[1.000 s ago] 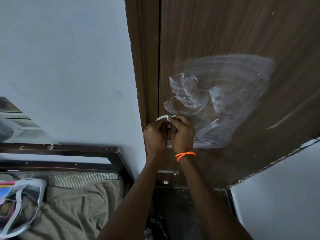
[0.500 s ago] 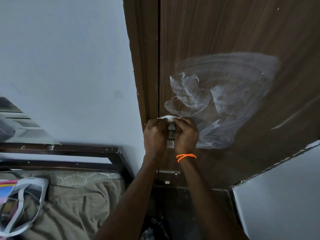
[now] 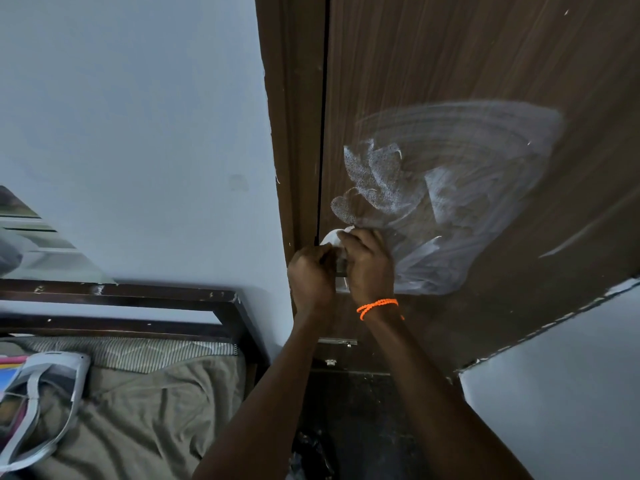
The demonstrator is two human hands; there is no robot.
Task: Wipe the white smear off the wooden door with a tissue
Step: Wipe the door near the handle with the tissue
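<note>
A brown wooden door (image 3: 450,57) fills the upper right of the head view. A broad white smear (image 3: 460,188) spreads across it, thick and speckled at its left, thin and streaky toward the right. A white tissue (image 3: 331,238) sits bunched at the smear's lower left edge. My left hand (image 3: 311,275) and my right hand (image 3: 369,268), with an orange band at its wrist, are side by side with their fingers closed on the tissue. Most of the tissue is hidden behind the fingers.
The door frame (image 3: 294,133) and a pale wall (image 3: 138,116) lie to the left. A dark bed frame (image 3: 138,296) with a rumpled olive sheet (image 3: 145,417) and a white headset (image 3: 41,393) is at lower left. A small metal latch (image 3: 337,341) sits below my hands.
Both hands have stayed together on the tissue at the smear's lower left. The tissue shows more above the fingers now, and the smear looks unchanged.
</note>
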